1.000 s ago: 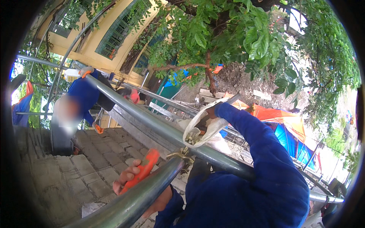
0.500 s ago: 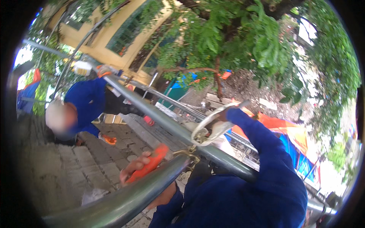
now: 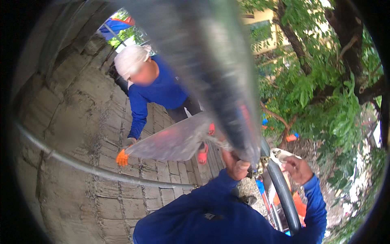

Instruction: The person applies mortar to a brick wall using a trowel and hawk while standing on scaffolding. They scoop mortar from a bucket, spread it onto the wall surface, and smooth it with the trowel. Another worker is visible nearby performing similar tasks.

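Note:
Beside a pipe joint, my left hand [image 3: 236,166] is closed, apparently around the hidden handle of a trowel [image 3: 174,138]. The trowel's grey, pointed blade reaches left, its tip in line with a co-worker's orange glove [image 3: 122,157]; whether they touch I cannot tell. Right of the joint, my right hand [image 3: 300,170] has curled fingers on the rim of a white bowl [image 3: 286,153], which the pipe partly hides. A brass-coloured clamp [image 3: 264,161] sits on the pipe between my hands.
A thick grey pipe [image 3: 207,61], blurred and close, crosses from above; a darker pipe [image 3: 286,199] runs down right. The co-worker [image 3: 156,81] bends over at left. A brick wall [image 3: 113,195] with a thin curved pipe [image 3: 93,171] fills the left. Leafy branches [image 3: 313,93] hang right.
The view has swung, bringing the large pipe overhead. The orange-red object in my left hand no longer shows; a trowel blade appears there instead. My right hand and bowl now lie farther right.

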A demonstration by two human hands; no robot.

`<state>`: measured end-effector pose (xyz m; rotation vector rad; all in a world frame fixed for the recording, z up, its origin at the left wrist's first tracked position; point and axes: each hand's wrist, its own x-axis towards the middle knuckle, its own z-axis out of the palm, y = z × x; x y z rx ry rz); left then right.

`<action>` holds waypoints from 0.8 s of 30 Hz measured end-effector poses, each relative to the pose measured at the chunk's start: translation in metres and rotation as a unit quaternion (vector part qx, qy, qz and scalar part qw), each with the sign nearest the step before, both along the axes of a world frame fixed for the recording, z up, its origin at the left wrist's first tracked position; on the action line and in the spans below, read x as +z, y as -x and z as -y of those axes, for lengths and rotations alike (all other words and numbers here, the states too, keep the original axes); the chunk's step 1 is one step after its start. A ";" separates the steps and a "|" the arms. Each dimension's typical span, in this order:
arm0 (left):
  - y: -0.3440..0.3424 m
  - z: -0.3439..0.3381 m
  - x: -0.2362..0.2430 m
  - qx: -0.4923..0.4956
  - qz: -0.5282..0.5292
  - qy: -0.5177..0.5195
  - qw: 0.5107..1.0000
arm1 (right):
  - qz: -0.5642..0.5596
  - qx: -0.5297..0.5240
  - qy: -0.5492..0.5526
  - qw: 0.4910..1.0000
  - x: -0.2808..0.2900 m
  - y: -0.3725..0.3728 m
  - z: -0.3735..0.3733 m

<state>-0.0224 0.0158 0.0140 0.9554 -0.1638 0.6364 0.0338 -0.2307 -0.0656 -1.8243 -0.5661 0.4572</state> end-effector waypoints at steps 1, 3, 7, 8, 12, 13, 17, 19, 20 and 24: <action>0.005 0.002 -0.005 0.000 0.039 -0.038 0.999 | 0.084 0.014 0.066 0.994 0.005 0.012 0.001; 0.010 0.006 -0.003 -0.001 0.045 -0.026 0.999 | 0.067 0.012 0.115 0.991 0.032 0.045 0.002; -0.007 0.010 -0.015 -0.048 0.027 -0.005 0.998 | 0.094 0.035 0.138 0.985 0.049 0.070 0.020; -0.007 0.005 -0.026 -0.050 -0.027 0.024 0.998 | 0.134 0.031 0.153 0.979 0.051 0.074 0.025; 0.000 -0.002 -0.026 0.018 0.022 -0.072 0.997 | 0.167 -0.028 0.308 0.936 0.073 0.121 0.027; 0.004 0.004 -0.007 0.010 0.019 -0.068 0.997 | 0.165 -0.046 0.348 0.922 0.080 0.129 0.025; -0.003 -0.006 -0.013 0.015 -0.020 -0.114 0.993 | 0.204 -0.187 0.365 0.889 0.069 0.164 0.022; -0.010 -0.022 -0.032 -0.031 -0.060 -0.016 0.998 | 0.220 -0.282 0.341 0.869 0.056 0.178 0.018; -0.017 -0.028 -0.044 -0.054 -0.079 0.039 0.995 | 0.214 -0.327 0.342 0.855 0.052 0.181 0.018; -0.047 -0.038 -0.040 -0.104 -0.071 -0.266 0.956 | 0.210 -0.431 0.347 0.806 0.047 0.188 0.012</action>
